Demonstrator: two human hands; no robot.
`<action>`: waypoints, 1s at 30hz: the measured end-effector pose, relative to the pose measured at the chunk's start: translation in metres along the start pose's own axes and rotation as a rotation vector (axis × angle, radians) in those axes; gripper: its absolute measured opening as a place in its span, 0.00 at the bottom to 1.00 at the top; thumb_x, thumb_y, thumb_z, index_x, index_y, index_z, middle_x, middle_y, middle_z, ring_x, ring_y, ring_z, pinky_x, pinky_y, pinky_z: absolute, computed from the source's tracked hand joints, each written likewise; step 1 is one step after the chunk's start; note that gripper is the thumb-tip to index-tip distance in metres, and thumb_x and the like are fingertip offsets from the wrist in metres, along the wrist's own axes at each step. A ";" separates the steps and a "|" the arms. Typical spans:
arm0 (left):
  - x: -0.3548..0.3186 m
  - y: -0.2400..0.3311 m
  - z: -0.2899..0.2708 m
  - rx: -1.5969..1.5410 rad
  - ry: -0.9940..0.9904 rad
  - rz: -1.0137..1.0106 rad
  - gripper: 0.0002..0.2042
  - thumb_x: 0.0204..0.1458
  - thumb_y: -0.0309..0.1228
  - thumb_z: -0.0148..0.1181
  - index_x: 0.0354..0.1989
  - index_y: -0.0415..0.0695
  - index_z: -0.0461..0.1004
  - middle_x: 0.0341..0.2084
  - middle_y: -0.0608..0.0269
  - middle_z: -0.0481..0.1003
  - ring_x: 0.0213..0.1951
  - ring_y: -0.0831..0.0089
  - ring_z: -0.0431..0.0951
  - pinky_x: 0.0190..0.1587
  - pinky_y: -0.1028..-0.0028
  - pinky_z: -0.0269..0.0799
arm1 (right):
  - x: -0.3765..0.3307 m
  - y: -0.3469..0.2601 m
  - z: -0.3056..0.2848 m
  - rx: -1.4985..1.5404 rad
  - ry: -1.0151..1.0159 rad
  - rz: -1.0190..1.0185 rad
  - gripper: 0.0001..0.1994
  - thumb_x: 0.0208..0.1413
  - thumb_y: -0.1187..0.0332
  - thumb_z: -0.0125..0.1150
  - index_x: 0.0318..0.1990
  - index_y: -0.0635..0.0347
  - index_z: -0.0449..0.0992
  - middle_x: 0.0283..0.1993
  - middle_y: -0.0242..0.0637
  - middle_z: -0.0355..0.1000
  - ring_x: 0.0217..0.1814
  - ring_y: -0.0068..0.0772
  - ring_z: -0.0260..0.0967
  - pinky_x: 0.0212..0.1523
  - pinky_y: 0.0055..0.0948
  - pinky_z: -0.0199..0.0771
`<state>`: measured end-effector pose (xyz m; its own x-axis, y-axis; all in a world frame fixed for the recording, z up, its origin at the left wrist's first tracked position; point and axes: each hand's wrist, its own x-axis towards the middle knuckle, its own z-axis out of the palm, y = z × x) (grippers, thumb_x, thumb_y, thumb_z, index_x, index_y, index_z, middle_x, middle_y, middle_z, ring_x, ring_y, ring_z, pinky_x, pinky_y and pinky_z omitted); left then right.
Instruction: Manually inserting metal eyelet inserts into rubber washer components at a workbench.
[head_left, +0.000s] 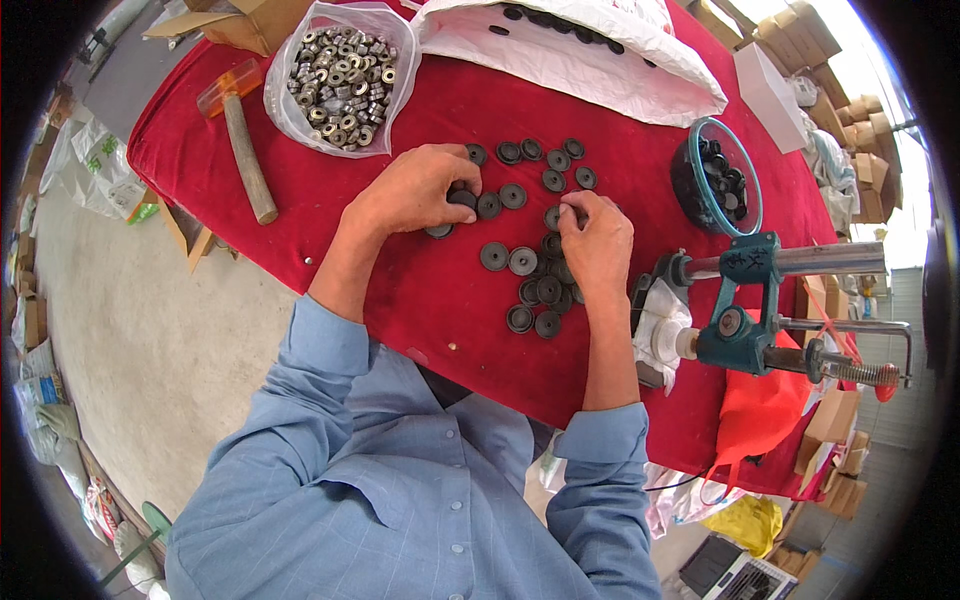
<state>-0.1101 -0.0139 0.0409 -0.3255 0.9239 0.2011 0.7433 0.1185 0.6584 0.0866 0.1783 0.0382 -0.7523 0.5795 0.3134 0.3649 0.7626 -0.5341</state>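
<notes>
Small black round wheels (522, 261) with hollowed faces lie scattered on the red tablecloth (420, 300), several of them clustered in front of me. My left hand (420, 190) curls its fingers and thumb around a black wheel (461, 198) at the left side of the group; others lie right beside it. With thumb and fingertips, my right hand (598, 245) pinches another black wheel (552, 218) at its edge. Between the hands lie more loose wheels, some flat and some leaning on each other. My fingers partly cover the held wheels.
A plastic bag of metal bearings (345, 85) stands at the far left beside a wooden-handled mallet (247, 155). White sacking (590, 80) with black wheels lies at the back. To the right are a bowl of black parts (718, 180), a green hand press (745, 320) and a red bag (765, 410).
</notes>
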 end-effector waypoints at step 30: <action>-0.082 0.037 0.016 0.131 0.303 -0.088 0.18 0.51 0.26 0.74 0.51 0.41 0.82 0.46 0.52 0.77 0.48 0.53 0.81 0.48 0.61 0.79 | -0.049 -0.031 -0.014 0.044 -0.018 -0.165 0.15 0.55 0.68 0.74 0.51 0.56 0.84 0.46 0.40 0.76 0.50 0.47 0.75 0.49 0.47 0.73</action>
<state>-0.0470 -0.0792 0.0373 -0.5355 0.7606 0.3670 0.7673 0.2567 0.5877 0.1199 0.1302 0.0507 -0.8098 0.4423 0.3856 0.2116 0.8331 -0.5110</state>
